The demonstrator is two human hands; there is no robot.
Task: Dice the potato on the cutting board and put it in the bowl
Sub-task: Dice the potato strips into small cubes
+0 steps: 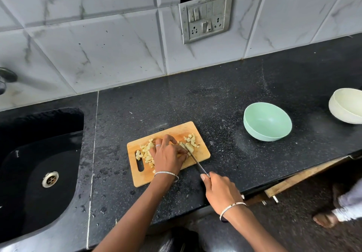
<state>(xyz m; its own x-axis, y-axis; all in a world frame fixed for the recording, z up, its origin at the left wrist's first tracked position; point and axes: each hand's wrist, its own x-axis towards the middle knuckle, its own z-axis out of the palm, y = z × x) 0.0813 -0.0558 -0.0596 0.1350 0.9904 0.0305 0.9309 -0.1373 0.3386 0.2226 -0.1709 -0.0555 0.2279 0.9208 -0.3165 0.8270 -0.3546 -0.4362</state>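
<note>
Dicing seems nearly done. The left grip (168, 153) pins a potato (146, 150) piece on the cutting board (176, 131); the right grip (219, 191) clasps the knife (195, 161). Next probably comes a few more cuts, then moving the cubes to the empty green bowl (254, 133).

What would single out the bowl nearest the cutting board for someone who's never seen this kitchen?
Start at the black speckled counter below the marble-tiled wall, then find the wooden cutting board near its front edge. Just right of the board stands the bowl, round and empty. It is mint green, whereas the other bowl, farther right at the frame edge, is cream-white.
</note>
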